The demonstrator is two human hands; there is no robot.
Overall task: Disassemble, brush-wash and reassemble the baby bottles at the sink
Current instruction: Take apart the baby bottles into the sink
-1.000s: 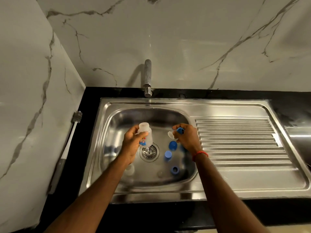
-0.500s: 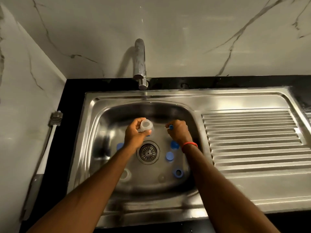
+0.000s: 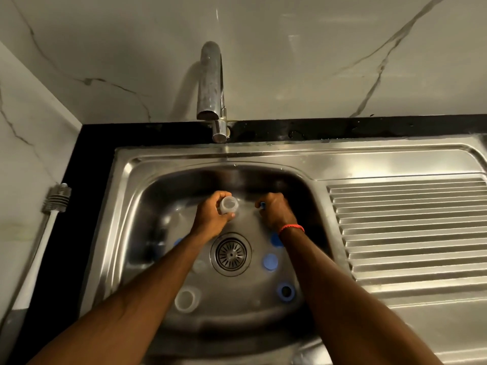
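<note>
I see the left hand (image 3: 210, 218) with its fingers curled round a clear bottle (image 3: 228, 204), thumb on the near side. The bottle is tipped so that its open mouth faces my camera. The right hand (image 3: 276, 210) has its fingers bunched and pinches a small blue part (image 3: 262, 205) at the fingertips. So little of it shows that I cannot tell which piece it is. Bottle and blue part are near each other but apart, and both hands are over the back half of the bowl. A red wristband (image 3: 291, 228) sits on the right wrist.

Below the hands, the drain (image 3: 231, 254) lies in the middle of the sink (image 3: 158, 164). Just right of it lies a blue cap (image 3: 270, 262), and a second blue cap (image 3: 274, 239) is partly hidden by the right wrist. A blue ring (image 3: 286, 292) rests nearer the front, beside the right forearm. A sliver of blue (image 3: 178, 242) shows against the left forearm. A clear ring (image 3: 185, 300) lies at the front left of the bowl.

The tap (image 3: 210, 83) rises behind the sink, its spout over the back edge. The ribbed draining board (image 3: 408, 233) runs off to the right. On the black counter (image 3: 87, 180) to the left a bottle brush (image 3: 56, 197) leans, bristles up, against the marble wall (image 3: 39, 114).
</note>
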